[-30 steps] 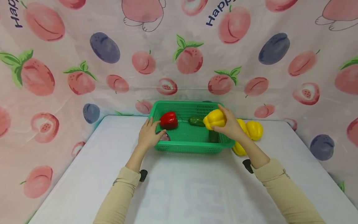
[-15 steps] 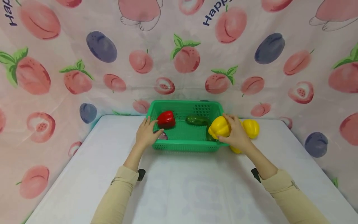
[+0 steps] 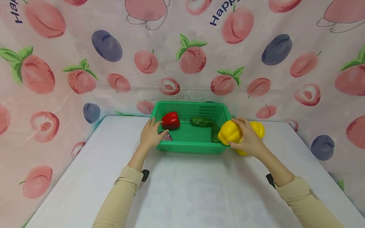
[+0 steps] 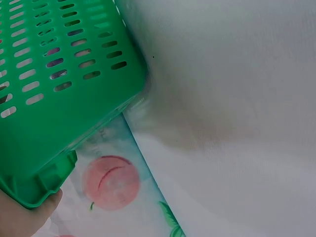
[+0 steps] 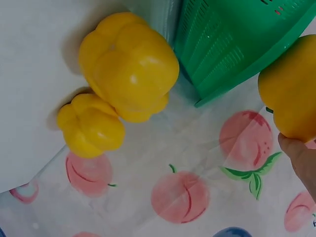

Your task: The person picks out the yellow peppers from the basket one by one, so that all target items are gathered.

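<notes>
My right hand (image 3: 251, 141) holds a yellow bell pepper (image 3: 229, 132) between thumb and fingers, over the right rim of the green basket (image 3: 191, 147). In the right wrist view this held pepper (image 5: 296, 91) is at the right edge, near the basket's rim. My left hand (image 3: 150, 134) grips the basket's left rim, its thumb over the inside front corner; the left wrist view shows the fingers (image 4: 47, 207) at the rim. Inside the basket lie a red bell pepper (image 3: 170, 121), a partly covered purple vegetable (image 3: 167, 137) and two long green vegetables (image 3: 202, 122).
Right of the basket, more yellow bell peppers (image 3: 258, 128) rest on the white table (image 3: 194, 186); two show side by side in the right wrist view, a larger pepper (image 5: 128, 64) and a smaller pepper (image 5: 91, 126). A fruit-print cloth (image 3: 171, 63) hangs behind.
My right hand has carried the yellow bell pepper rightward and toward me, from above the basket's inside to its right rim. The left hand stays on the left rim.
</notes>
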Available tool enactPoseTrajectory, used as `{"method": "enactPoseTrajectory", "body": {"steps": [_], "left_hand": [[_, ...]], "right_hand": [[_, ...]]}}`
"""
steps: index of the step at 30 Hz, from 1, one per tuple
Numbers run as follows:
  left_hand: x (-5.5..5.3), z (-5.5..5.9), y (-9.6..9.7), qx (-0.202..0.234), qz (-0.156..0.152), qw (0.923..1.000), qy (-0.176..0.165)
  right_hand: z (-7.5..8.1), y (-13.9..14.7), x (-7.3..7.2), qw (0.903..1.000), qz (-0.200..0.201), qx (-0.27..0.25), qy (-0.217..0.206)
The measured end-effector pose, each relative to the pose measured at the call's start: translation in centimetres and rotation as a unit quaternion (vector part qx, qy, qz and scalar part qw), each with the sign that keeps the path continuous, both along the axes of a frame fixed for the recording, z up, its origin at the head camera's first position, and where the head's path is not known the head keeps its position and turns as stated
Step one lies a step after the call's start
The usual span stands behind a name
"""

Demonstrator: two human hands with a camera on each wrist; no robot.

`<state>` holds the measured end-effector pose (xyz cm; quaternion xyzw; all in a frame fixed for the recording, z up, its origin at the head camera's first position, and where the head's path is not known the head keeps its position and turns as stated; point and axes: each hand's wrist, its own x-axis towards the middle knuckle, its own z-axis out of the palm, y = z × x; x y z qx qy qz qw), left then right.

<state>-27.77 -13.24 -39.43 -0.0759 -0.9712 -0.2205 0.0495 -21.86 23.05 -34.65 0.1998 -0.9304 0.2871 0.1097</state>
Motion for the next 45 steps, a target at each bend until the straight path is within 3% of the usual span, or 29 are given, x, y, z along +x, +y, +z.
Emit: {"method": "enactPoseTrajectory", "body": {"steps": [11, 18, 25, 33, 36, 40, 45], "left_hand": [[-0.2, 0.2, -0.3, -0.007, 0.005, 0.9999, 0.01], [-0.3, 0.3, -0.2, -0.008, 0.005, 0.9999, 0.004], [-0.4, 0.3, -0.3, -0.012, 0.004, 0.9999, 0.011], [-0.1, -0.5, -0.2, -0.01, -0.005, 0.9999, 0.01], [0.0, -0.3, -0.1, -0.009, -0.005, 0.9998, 0.015], [0.1, -0.1, 0.0, -0.015, -0.004, 0.9998, 0.012], [0.1, 0.0, 0.1, -0.014, -0.005, 0.9998, 0.011]], "right_hand": [[0.3, 1.9, 0.3, 0.9979, 0.014, 0.014, 0.062], [0.9, 4.1, 0.3, 0.9974, 0.041, 0.019, 0.056], [1.4, 6.0, 0.3, 0.9968, 0.021, 0.043, 0.064], [0.4, 8.9, 0.4, 0.9924, 0.0, 0.077, 0.095], [0.0, 9.8, -0.1, 0.9874, 0.01, 0.089, 0.13], [-0.2, 10.7, -0.3, 0.9833, 0.023, 0.108, 0.145], [-0.7, 11.6, -0.4, 0.9834, 0.039, 0.133, 0.118]]}}
